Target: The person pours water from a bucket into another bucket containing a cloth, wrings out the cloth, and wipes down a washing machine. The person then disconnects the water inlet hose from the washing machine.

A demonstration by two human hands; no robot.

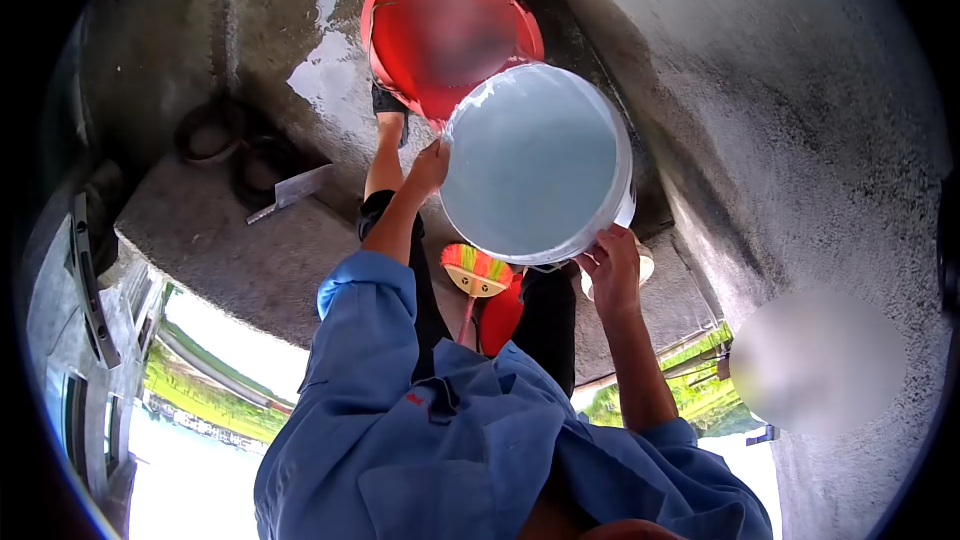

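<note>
Concrete floor (270,280) spreads under everything, with a wet, shiny patch beside the tub (378,65). The bucket (530,162), white and round, is off the floor between the 2 hands; its wide mouth shows pale grey-blue liquid (535,155) reaching close to the rim. Its upper-left edge overlaps the red tub, whose contents are too blurred to tell. Whether liquid is passing between these 2 containers is unclear.

Near the lower right of the bucket, a pale container (646,268) shows only in part; its contents are hidden. Left of the legs lie 2 dark round things (210,130) and a flat metal blade (303,184). Just below the bucket is 1 broom (476,270) with orange and green bristles, in front of something red (502,318).

The left hand (430,166) is closed on the bucket's left rim; the right hand (612,258) has its fingers curled against the lower-right edge.
</note>
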